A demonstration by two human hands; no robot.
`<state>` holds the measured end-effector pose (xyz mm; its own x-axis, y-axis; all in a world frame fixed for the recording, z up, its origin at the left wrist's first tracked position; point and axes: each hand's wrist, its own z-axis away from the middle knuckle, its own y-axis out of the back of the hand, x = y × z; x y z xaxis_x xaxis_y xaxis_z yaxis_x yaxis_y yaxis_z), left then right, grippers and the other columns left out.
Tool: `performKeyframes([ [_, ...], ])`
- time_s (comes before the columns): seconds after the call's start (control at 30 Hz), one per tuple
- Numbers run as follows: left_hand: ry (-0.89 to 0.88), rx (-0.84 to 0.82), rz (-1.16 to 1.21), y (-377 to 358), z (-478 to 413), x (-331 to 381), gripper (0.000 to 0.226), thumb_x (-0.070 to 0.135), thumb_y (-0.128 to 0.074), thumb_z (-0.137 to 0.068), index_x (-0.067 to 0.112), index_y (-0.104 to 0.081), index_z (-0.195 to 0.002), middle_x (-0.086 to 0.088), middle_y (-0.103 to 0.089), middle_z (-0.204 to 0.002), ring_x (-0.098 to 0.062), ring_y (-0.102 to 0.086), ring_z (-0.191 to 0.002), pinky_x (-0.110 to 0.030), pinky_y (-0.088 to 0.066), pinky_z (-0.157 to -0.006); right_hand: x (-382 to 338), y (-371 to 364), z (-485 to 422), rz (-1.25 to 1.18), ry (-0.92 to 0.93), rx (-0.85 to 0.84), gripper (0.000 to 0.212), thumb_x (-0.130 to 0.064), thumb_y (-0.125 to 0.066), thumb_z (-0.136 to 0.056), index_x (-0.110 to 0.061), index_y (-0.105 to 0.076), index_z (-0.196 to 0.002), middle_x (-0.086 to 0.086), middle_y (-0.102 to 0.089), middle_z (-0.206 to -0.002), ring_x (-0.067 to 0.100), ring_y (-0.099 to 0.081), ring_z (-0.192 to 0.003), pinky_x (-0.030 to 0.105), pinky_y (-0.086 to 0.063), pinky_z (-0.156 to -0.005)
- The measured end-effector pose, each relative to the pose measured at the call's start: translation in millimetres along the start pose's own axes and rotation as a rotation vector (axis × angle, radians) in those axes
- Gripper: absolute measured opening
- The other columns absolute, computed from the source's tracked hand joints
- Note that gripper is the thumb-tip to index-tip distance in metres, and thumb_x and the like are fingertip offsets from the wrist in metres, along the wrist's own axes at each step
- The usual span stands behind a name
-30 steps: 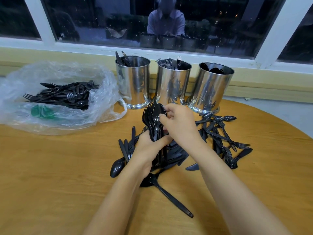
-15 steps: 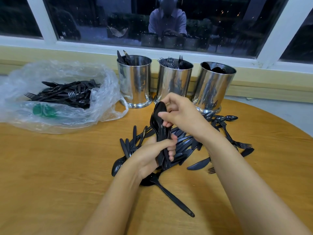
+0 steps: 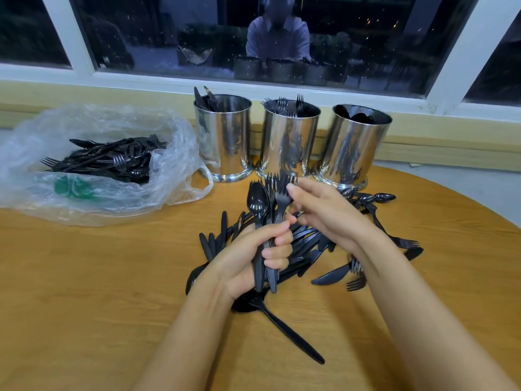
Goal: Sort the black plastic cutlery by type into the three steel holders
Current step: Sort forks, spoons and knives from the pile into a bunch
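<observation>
Handful of spoons (image 3: 257, 203) and forks (image 3: 282, 190) clenched in my left hand (image 3: 248, 261), centre frame. Right hand (image 3: 324, 218) pinches the forks free; next, I reckon, drop them in the middle steel holder (image 3: 290, 142).

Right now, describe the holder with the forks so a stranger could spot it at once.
Along the table's far edge, below the window, stand three steel holders. The fork holder is the middle one. Only it has tines poking above its rim; the left holder shows knives, the right holder spoon bowls.
</observation>
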<state>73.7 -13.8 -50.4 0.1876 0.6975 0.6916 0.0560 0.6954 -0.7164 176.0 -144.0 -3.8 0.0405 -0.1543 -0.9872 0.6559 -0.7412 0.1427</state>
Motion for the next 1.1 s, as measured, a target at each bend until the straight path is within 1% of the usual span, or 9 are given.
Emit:
performKeyframes([
  [0.07, 0.002, 0.016, -0.112, -4, 1, 0, 0.013, 0.012, -0.062, -0.09, 0.008, -0.059, -0.103, 0.003, -0.04, -0.063, -0.002, -0.033, -0.044, -0.014, -0.027, -0.041, 1, -3, -1, -0.016, 0.054, -0.033, 0.021, -0.021, -0.058, -0.096, 0.0, -0.059, -0.097, 0.014, -0.053, -0.086, 0.013, -0.05, -0.061, 0.027, -0.041, -0.063],
  [0.13, -0.032, 0.082, -0.221, -7, 1, -1, 0.006, 0.011, -0.058, -0.095, 0.008, -0.055, -0.09, 0.004, -0.04, -0.058, -0.003, -0.031, -0.044, -0.014, -0.025, -0.042, -2, -7, -3, 0.066, 0.115, 0.108, 0.021, -0.02, -0.066, -0.091, 0.0, -0.065, -0.091, 0.015, -0.059, -0.078, 0.012, -0.048, -0.056, 0.019, -0.039, -0.052],
  [0.2, -0.103, 0.166, -0.319, -10, -1, -3, 0.016, 0.013, -0.055, -0.097, 0.008, -0.051, -0.082, 0.002, -0.047, -0.059, -0.005, -0.034, -0.045, -0.016, -0.029, -0.043, -3, -10, -3, 0.124, 0.169, 0.245, 0.021, -0.021, -0.071, -0.086, -0.001, -0.068, -0.089, 0.01, -0.062, -0.072, 0.005, -0.046, -0.051, 0.016, -0.037, -0.047],
  [0.37, -0.239, 0.291, -0.392, -9, -3, -7, 0.02, 0.017, -0.056, -0.099, 0.001, -0.065, -0.106, -0.005, -0.061, -0.074, -0.012, -0.052, -0.057, -0.021, -0.045, -0.052, -1, -12, -5, 0.035, 0.205, 0.285, 0.014, -0.021, -0.063, -0.094, -0.009, -0.067, -0.088, 0.004, -0.053, -0.07, 0.004, -0.045, -0.053, 0.015, -0.037, -0.048],
  [0.53, -0.281, 0.347, -0.378, -7, -4, -9, 0.023, 0.019, -0.055, -0.099, 0.003, -0.064, -0.113, -0.013, -0.075, -0.091, -0.014, -0.069, -0.073, -0.023, -0.058, -0.071, 3, -10, -6, 0.065, 0.197, 0.312, 0.007, -0.016, -0.065, -0.092, -0.01, -0.069, -0.094, -0.003, -0.054, -0.068, 0.005, -0.046, -0.053, 0.015, -0.039, -0.048],
  [0.63, -0.247, 0.367, -0.393, -8, -4, -8, 0.023, 0.02, -0.055, -0.099, 0.004, -0.061, -0.115, -0.013, -0.075, -0.098, -0.014, -0.066, -0.064, -0.023, -0.055, -0.061, 8, -9, -6, 0.144, 0.228, 0.343, 0.004, -0.014, -0.066, -0.09, -0.011, -0.069, -0.092, -0.007, -0.055, -0.063, 0.005, -0.05, -0.053, 0.016, -0.042, -0.05],
  [0.8, -0.257, 0.388, -0.357, -8, -7, -9, 0.018, 0.02, -0.05, -0.102, 0.006, -0.058, -0.112, -0.005, -0.059, -0.076, -0.011, -0.04, -0.049, -0.02, -0.035, -0.045, 19, 2, 2, 0.132, 0.163, 0.222, 0.017, -0.012, -0.065, -0.091, -0.009, -0.068, -0.108, 0.002, -0.064, -0.071, 0.007, -0.056, -0.056, 0.018, -0.048, -0.055],
  [1.0, -0.298, 0.421, -0.308, -7, -10, -7, 0.014, 0.02, -0.049, -0.102, 0.009, -0.056, -0.107, -0.003, -0.057, -0.072, -0.011, -0.043, -0.05, -0.02, -0.039, -0.046, 52, 66, 13, 0.604, 0.072, 0.523, 0.01, -0.013, -0.065, -0.091, -0.02, -0.068, -0.098, -0.001, -0.068, -0.089, 0.006, -0.058, -0.072, 0.018, -0.049, -0.068],
  [1.1, -0.283, 0.445, -0.346, -10, -12, -11, 0.017, 0.021, -0.051, -0.102, 0.009, -0.06, -0.095, -0.005, -0.054, -0.071, -0.013, -0.043, -0.05, -0.021, -0.04, -0.047, 68, 96, 13, 0.84, -0.045, 0.509, 0.026, -0.013, -0.066, -0.091, -0.015, -0.066, -0.117, 0.003, -0.068, -0.109, 0.014, -0.058, -0.09, 0.024, -0.047, -0.083],
])
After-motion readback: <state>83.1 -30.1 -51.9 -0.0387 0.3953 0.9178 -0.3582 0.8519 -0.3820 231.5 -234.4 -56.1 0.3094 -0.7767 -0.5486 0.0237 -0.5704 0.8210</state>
